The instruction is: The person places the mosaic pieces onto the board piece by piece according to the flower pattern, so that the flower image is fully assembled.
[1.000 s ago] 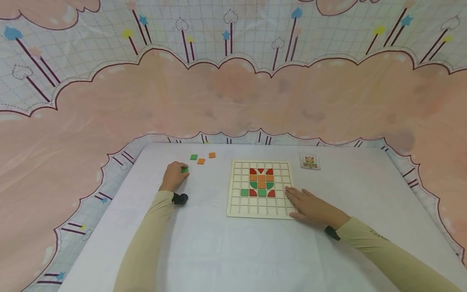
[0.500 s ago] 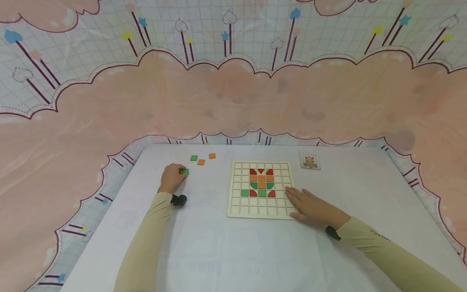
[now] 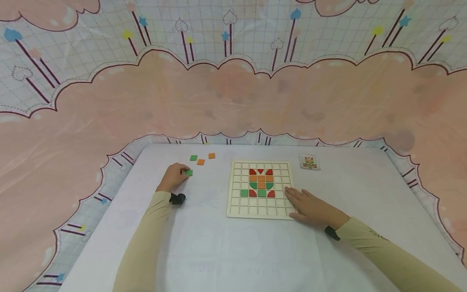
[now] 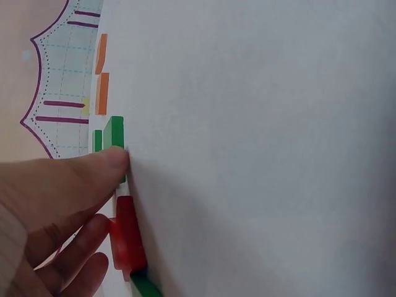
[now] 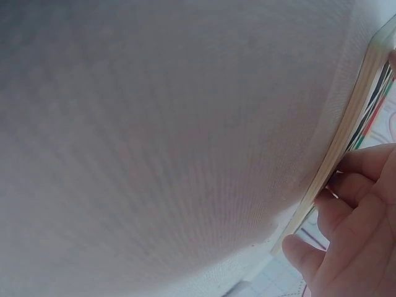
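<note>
The left hand pinches a green square tile between thumb and fingertips, low above or against the tabletop, I can't tell which; just beyond those fingers lies a second green tile, and beyond them to the right sit two orange tiles, slightly apart from each other. From the left wrist, red pieces show close beside the lower curled fingers, a bit of green past them; whether the hand touches any of these I can't tell.

The pale gridded board lies well to the right of the pinching fingers; the right hand rests on its right edge, fingers extended and close together, thumb a little apart. Left of those right-hand fingertips, the coloured pieces fill the middle cells: red corner shapes around a small red triangle, orange squares below, then green rounded shapes either side of another orange, and nearest the person green squares alternating with red; beyond the right fingers lies a small patterned card.
</note>
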`<state>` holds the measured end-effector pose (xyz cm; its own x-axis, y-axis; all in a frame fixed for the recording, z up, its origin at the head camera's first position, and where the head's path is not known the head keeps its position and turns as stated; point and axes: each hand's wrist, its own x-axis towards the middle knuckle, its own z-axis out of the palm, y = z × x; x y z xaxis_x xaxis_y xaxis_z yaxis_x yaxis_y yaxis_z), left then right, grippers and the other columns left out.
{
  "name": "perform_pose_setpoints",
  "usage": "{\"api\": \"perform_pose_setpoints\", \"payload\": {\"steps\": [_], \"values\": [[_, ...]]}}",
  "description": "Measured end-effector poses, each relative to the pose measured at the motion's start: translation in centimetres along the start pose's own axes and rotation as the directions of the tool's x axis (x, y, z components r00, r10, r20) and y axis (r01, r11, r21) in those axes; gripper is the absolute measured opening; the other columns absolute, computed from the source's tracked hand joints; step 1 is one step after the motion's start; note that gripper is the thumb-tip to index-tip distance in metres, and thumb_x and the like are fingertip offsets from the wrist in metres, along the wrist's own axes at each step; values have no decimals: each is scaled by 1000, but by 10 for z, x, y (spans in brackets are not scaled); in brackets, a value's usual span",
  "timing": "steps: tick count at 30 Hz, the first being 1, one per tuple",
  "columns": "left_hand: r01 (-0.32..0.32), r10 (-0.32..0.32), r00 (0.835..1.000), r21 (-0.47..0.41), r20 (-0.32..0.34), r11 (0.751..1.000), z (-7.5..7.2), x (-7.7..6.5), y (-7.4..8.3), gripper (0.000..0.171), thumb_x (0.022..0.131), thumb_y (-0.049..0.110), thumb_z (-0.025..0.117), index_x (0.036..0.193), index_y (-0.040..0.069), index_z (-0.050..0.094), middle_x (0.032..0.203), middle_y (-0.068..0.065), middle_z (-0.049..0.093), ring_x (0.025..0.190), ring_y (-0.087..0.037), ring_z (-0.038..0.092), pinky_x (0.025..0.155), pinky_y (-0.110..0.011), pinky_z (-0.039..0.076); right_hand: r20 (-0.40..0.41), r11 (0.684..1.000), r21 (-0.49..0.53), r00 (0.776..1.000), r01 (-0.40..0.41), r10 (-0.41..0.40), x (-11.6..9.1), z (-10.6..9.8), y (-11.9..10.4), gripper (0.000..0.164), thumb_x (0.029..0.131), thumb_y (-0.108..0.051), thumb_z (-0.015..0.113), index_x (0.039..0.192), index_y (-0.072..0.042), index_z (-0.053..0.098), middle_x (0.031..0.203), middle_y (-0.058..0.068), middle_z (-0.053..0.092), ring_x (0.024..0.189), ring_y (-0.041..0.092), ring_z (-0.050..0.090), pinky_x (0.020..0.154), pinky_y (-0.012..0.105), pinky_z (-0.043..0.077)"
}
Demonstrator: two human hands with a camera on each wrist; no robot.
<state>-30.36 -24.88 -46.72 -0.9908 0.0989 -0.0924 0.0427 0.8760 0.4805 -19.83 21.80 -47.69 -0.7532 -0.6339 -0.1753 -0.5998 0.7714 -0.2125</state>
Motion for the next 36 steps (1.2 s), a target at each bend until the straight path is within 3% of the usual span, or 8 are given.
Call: {"api": "perform_pose_setpoints", "payload": {"steps": [4, 7, 11, 17, 24, 36], "values": [[0, 0, 1000, 7, 12, 1000, -2, 0, 1, 31, 86, 3, 62, 117, -3, 63, 118, -25, 58, 114, -38, 50, 103, -51, 39, -4, 1000, -6, 1000, 1, -1, 0, 0, 0, 71, 95, -44, 47, 147, 0, 25, 155, 14, 23, 143, 31, 22, 114, 52, 22], [1, -1, 1000, 4, 2, 1000, -1, 1, 1, 30, 86, 4, 64, 115, -3, 64, 115, -24, 59, 109, -37, 51, 100, -50, 41, -4, 1000, -10, 1000, 0, 0, 0, 0, 0, 71, 95, -44, 47, 147, 0, 25, 155, 14, 24, 143, 31, 22, 114, 52, 22], [-34, 34, 999, 3, -11, 999, 2, 1, 2, 28, 86, 6, 65, 113, -3, 65, 110, -22, 62, 106, -35, 54, 98, -48, 42, -1, 1000, -11, 1000, -1, 1, -1, -1, -1, 71, 95, -44, 47, 147, 0, 25, 155, 14, 23, 143, 31, 22, 114, 52, 22], [-103, 103, 995, -30, -14, 994, 7, 1, 15, 28, 85, 8, 67, 112, -1, 65, 115, -20, 64, 116, -36, 53, 104, -49, 38, 2, 1000, -11, 1000, -3, 3, -1, 0, -2, 72, 95, -44, 47, 147, 0, 25, 155, 14, 23, 143, 31, 22, 114, 53, 22], [-200, 199, 980, -25, -26, 980, 14, -6, 52, 30, 83, 9, 70, 111, 2, 66, 111, -15, 66, 106, -31, 57, 96, -44, 45, -2, 1000, -7, 1000, 0, 0, -1, 0, 0, 72, 95, -44, 47, 147, 0, 25, 155, 15, 23, 143, 31, 22, 114, 53, 22], [-338, 344, 939, -133, 22, 932, 56, -22, 125, 29, 80, 14, 73, 108, 9, 68, 105, -4, 66, 99, -19, 58, 92, -36, 48, -25, 1000, -20, 999, 20, -21, -1, 0, 1, 71, 95, -42, 49, 146, 2, 27, 154, 17, 26, 142, 32, 25, 113, 53, 24]]}}
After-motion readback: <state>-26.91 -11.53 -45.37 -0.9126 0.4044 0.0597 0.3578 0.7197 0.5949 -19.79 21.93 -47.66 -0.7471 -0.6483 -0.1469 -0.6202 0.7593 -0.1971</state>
